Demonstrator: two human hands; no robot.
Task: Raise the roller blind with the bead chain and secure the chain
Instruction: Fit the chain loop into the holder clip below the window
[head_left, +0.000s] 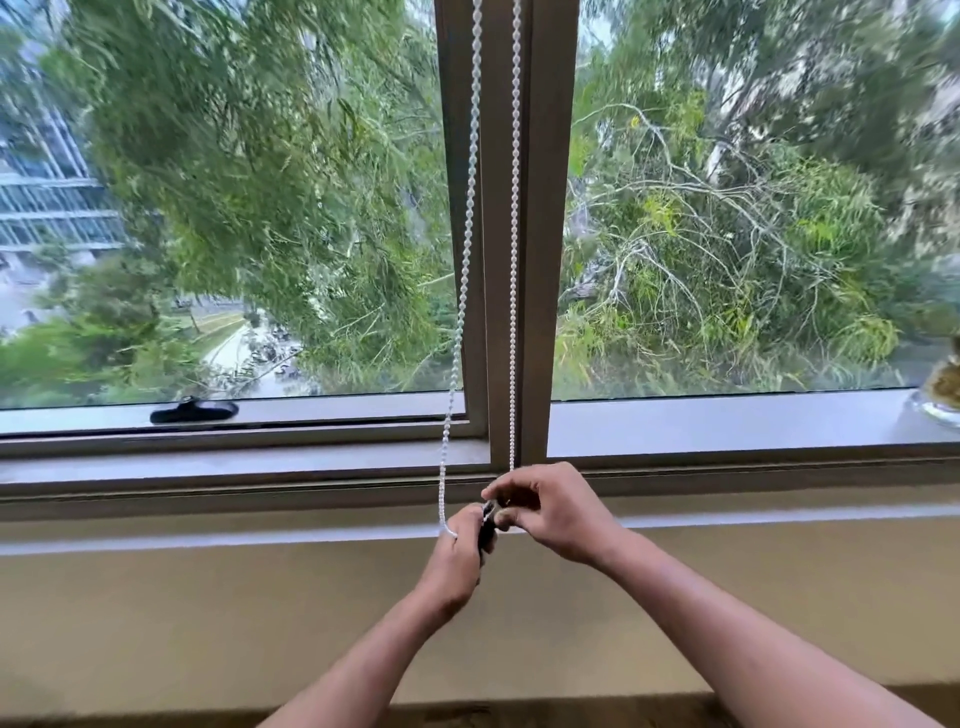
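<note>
A white bead chain (514, 260) hangs in two strands down the brown window mullion (545, 234); the left strand bows out to the left. Both strands end at my hands, just below the sill. My left hand (460, 545) grips the chain's bottom loop together with a small dark piece (487, 525), partly hidden between the fingers. My right hand (550, 506) pinches the right strand and the top of that dark piece. The roller blind itself is out of view above; the glass is uncovered.
A black window handle (195, 411) lies on the left sash frame. A glass vessel with a plant (943, 400) stands on the sill (727, 421) at the far right. Below the sill runs a beige wall (208, 623).
</note>
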